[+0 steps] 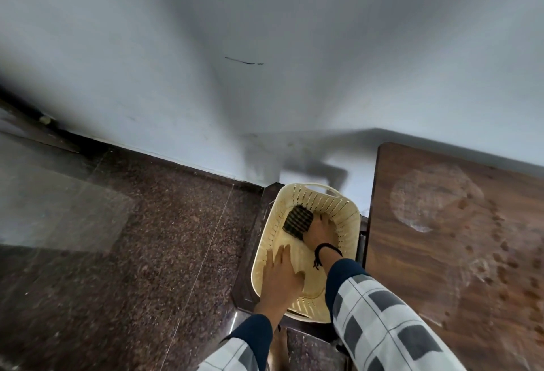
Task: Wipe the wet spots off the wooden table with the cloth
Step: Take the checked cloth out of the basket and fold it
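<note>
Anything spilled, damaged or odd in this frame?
Yes. The wooden table has a broad pale wet patch near its far left corner and a trail of droplets running toward the near edge. A short dark streak marks the wall. The cloth is in the basket.

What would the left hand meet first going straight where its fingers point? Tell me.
Probably the dark cloth in the basket: the left hand, flat over the near rim, points toward its near corner. Depth is unclear, so it might pass above.
</note>
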Available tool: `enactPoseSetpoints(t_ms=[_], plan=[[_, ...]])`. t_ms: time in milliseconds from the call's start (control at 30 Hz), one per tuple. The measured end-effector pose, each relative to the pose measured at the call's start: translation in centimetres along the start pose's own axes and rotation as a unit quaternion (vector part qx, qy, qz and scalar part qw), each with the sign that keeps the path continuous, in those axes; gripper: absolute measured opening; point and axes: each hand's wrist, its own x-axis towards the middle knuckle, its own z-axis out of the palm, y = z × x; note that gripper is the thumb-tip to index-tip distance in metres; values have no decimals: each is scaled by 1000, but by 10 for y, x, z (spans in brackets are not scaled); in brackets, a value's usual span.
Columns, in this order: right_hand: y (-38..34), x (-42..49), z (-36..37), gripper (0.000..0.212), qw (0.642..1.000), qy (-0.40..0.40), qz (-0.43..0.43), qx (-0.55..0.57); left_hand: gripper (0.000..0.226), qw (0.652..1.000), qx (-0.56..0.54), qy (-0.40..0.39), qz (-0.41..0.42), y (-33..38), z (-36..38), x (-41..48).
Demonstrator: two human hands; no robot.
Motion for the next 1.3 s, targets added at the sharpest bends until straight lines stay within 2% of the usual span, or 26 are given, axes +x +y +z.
enactPoseSetpoints(t_ms=[67,200,367,500,700,767,833,933,1033,1067,1167,1233,1300], plan=[[0,0,2,53,1000,3,4,-26,76,999,48,-9,9,1,2,1],[-1,-2,1,41,999,19,9,-50,79,997,76,-16,17,2,3,1],[-3,-7,-6,37,999,11,37,23,82,993,113,-15,26,4,-1,-2],[-4,-20,-9,37,993,-24,42,111,84,987,152,-3,43,7,-5,-9],[-9,-55,-32,32,968,-2,56,245,83,987,149,14,60,22,-20,-22],[-9,-67,-42,28,957,9,54,286,75,995,82,36,46,30,-28,-26],[-7,-83,-55,22,942,25,50,330,62,996,-56,69,0,42,-39,-34],[-5,-107,-76,17,917,36,32,395,50,979,-164,116,-44,61,-56,-48],[4,-129,-105,25,876,15,10,482,47,959,-254,121,-41,88,-75,-59],[8,-135,-115,30,860,5,2,510,44,941,-317,108,-47,99,-83,-62],[29,-158,-149,32,807,-6,-38,589,30,855,-514,43,-52,138,-103,-77],[47,-176,-169,32,773,-19,-64,631,26,837,-547,0,-23,162,-108,-87],[71,-195,-188,33,743,-32,-86,663,30,836,-548,-38,0,187,-105,-98]])
